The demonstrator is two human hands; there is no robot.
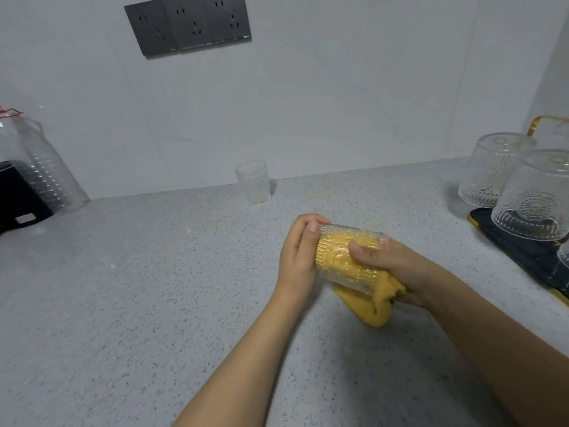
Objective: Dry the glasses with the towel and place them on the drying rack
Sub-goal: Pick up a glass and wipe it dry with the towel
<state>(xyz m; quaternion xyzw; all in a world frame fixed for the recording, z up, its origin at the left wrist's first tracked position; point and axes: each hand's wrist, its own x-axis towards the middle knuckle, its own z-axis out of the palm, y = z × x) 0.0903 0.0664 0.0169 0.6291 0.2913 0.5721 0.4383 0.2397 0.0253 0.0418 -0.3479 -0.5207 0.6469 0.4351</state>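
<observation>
- A clear patterned glass [345, 260] lies on its side in the air above the speckled grey countertop [154, 288], held between both hands near the middle of the view.
- A yellow towel [366, 300] is stuffed inside the glass, showing through its wall; the rest of the cloth spills out of the mouth on the right and hangs down below the hands.
- The left hand [297, 257] cups the closed base end of the glass, fingers curled over the top edge and the thumb pressed against the base.
- The right hand [397, 269] grips the mouth end, thumb lying across the patterned wall; its fingers are curled under the glass and bunched towel, mostly hidden.
- To the right stands the drying rack [517, 241], a dark tray with gold trim and a gold handle, near the wall corner.
- Two upturned glasses [529, 195] sit mouth-down on the rack, just beside each other; part of another shows at the right edge.
- A small clear cup [253, 186] stands upright against the wall, well apart from the hands.
- At the far left are a large clear plastic bottle [46, 167] and a black box [18, 198] in front of it.
- A dark socket panel [187, 24] is mounted on the white wall above.
</observation>
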